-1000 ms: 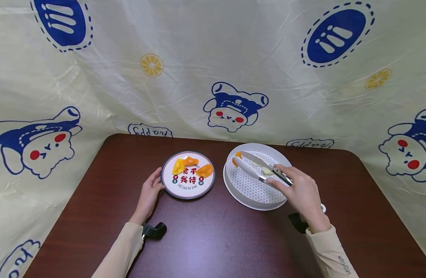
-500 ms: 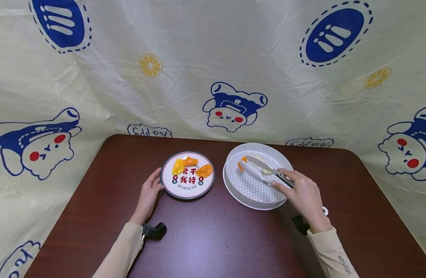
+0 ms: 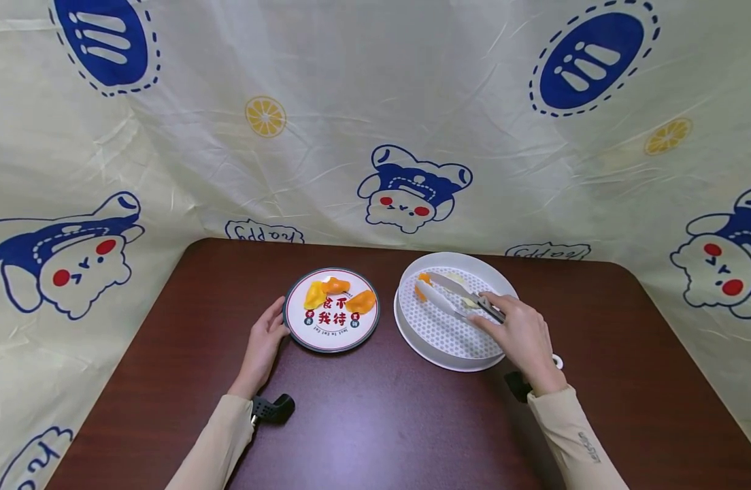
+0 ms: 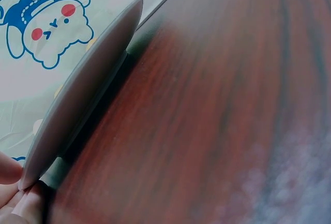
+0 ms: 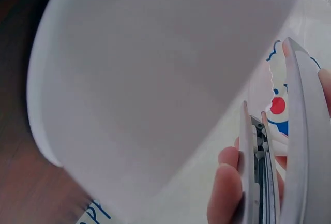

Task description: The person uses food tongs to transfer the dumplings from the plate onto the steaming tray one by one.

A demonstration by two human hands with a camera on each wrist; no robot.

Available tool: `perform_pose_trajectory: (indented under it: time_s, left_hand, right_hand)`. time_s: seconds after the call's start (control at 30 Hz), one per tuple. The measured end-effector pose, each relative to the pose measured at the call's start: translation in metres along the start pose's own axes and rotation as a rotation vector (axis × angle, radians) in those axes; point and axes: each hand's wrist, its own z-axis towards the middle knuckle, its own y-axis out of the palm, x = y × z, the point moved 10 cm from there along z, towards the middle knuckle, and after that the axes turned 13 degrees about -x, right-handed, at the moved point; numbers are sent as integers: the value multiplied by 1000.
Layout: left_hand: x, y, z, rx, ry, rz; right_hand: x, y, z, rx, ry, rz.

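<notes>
Left-hand grip [image 3: 266,333]: at the left edge of the round white ceramic plate with dark rim and red lettering [image 3: 363,333], pinching that rim. Left wrist view puts thumb above, fingers below. Plate sits flat on the brown wood-grain surface [image 3: 363,422].

On the plate, far half: curved yellow piece [image 3: 315,297] leftmost, small orange piece [image 3: 336,286] touching it, larger orange piece [image 3: 361,301] to the right, apart from both.

Right of the plate, gap between: round white tray with a grey-dotted floor [image 3: 437,333], in a wider white round base [image 3: 464,365]. Tray holds another orange piece [image 3: 420,294] on its left side, at the tips of the white-tipped tongs with dark metal arms [image 3: 441,300]. Can't tell if the tips are clamped on it. Thin pale-cream pieces [image 3: 458,278] lie right of it, partly behind the tongs.

Right-hand grip [image 3: 522,333]: at the tray's right rim, holding the tongs between thumb and fingers, tongs slanting down-right to up-left. Tongs' arms stand apart.
</notes>
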Motion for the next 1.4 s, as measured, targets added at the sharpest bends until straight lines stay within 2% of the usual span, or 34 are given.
perform_pose_trajectory:
  time_s: [0.3,0.5,0.73,0.97,1.23,1.4]
  left_hand:
    - [0,0,-1,2,-6,13]
    - [1,0,-1,5,2,16]
    - [2,0,1,-2,8,12]
    - [0,0,1,0,6,7]
    - [-1,0,0,-9,3,19]
    - [1,0,0,-10,24,11]
  right_hand:
    - [0,14,12,-35,24,-7]
    - [3,15,8,-37,43,-7]
    - [-1,9,4,-8,26,4]
    - [-22,9,6,-34,-8,25]
    - [-54,20,12,-92,-76,57]
    - [-70,26,18,-108,-124,36]
